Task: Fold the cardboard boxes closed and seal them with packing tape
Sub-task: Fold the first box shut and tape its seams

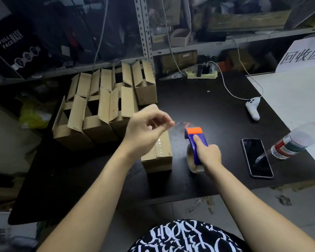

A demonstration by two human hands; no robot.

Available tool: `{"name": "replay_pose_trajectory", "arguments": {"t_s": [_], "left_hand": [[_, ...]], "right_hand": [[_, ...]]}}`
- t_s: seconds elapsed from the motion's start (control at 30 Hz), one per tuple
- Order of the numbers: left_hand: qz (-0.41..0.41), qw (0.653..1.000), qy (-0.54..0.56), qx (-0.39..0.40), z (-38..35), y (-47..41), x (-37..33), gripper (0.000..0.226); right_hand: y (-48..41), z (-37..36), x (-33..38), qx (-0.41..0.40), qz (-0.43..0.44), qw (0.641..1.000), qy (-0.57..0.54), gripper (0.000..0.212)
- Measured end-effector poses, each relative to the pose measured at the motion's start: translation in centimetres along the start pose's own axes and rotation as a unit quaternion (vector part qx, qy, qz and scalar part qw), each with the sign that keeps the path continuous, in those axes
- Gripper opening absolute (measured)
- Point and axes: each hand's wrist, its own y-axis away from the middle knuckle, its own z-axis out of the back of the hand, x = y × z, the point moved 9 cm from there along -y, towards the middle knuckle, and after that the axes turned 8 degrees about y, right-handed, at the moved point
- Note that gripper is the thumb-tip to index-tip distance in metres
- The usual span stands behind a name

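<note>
My right hand (pixel 207 154) grips a blue tape dispenser (pixel 195 140) with an orange blade guard and a roll of clear tape, held just above the black table. My left hand (pixel 145 128) hovers to its left, blurred, pinching the free end of the clear tape (pixel 178 123) drawn out from the dispenser. Under my left wrist stands a closed cardboard box (pixel 162 155) with a strip of tape along its top. Behind it, several open cardboard boxes (pixel 105 106) stand in rows with their flaps up.
A phone (pixel 256 157) lies face up to the right of the dispenser, with a plastic bottle (pixel 298 140) lying beyond it. A white controller (pixel 253 108) on a cable and a power strip (pixel 202 74) sit further back. Cluttered shelves line the back.
</note>
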Motion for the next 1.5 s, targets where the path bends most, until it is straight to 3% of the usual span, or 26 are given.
{"name": "replay_pose_trajectory", "arguments": {"t_s": [0.07,0.2,0.37,0.5,0.57,0.6,0.67,0.77,0.83,1.0,1.2,1.5], "left_hand": [[-0.003,0.999,0.032,-0.023,1.4,-0.3,-0.8,0.006],[0.082,0.991,0.097,-0.032,3.5,-0.3,0.1,0.006],[0.158,0.967,0.194,-0.039,4.1,1.0,1.4,0.010],[0.187,0.948,0.256,-0.042,4.3,1.7,2.2,0.010],[0.201,0.940,0.272,-0.041,4.5,2.0,2.5,0.008],[0.206,0.937,0.278,-0.039,4.5,2.2,2.5,0.007],[0.215,0.935,0.281,-0.032,4.5,2.5,2.7,0.004],[0.236,0.937,0.256,-0.020,4.3,2.8,3.1,0.009],[0.245,0.941,0.234,-0.016,4.4,3.0,3.4,0.012],[0.248,0.954,0.162,-0.042,5.9,3.6,4.2,0.004],[0.246,0.957,0.068,-0.140,8.0,5.6,6.1,0.005],[0.330,0.919,0.027,-0.213,7.3,9.8,10.6,0.010]], "right_hand": [[0.0,0.6,-0.1,-0.031,0.006,0.997,0.065,0.064],[0.7,0.7,0.8,-0.093,0.133,0.968,0.190,0.057],[0.5,-2.1,-1.0,-0.074,0.212,0.908,0.354,0.050],[1.0,-1.1,0.4,-0.115,0.236,0.916,0.304,0.040],[2.8,1.1,2.8,-0.168,0.251,0.934,0.190,0.032],[4.0,1.6,4.5,-0.156,0.282,0.940,0.112,0.029],[7.1,1.3,9.3,-0.020,0.369,0.928,-0.044,0.037],[12.8,-0.1,15.7,0.233,0.442,0.849,-0.172,0.045],[14.2,-1.1,17.0,0.296,0.442,0.828,-0.177,0.042],[13.4,-2.5,15.2,0.318,0.391,0.847,-0.173,0.008],[10.7,-2.5,11.3,0.317,0.308,0.894,-0.074,0.026],[7.6,-2.6,6.1,0.284,0.165,0.934,-0.142,0.019]]}}
